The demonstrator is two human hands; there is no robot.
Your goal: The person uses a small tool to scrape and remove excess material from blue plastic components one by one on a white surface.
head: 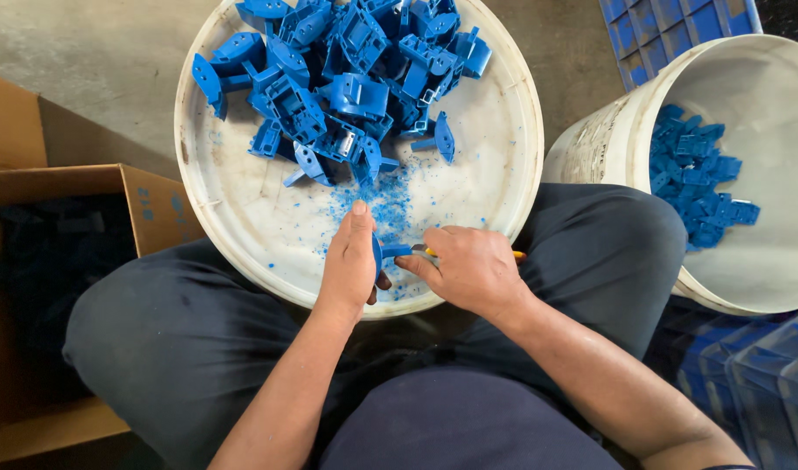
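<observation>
- The left hand (348,261) is closed around one small blue plastic part (380,255), pinched upright just above the near rim of the white tub (242,218) on the person's lap.
- The right hand (470,268) grips a yellow-handled trimming knife (425,251); its blade lies roughly level, tip pointing left and meeting the part between the two hands.
- Blue shavings (377,204) speckle the tub floor just beyond.
- Farther off lies the heap of blue parts (346,78); a white bucket (764,174) holding more stands to the right.
</observation>
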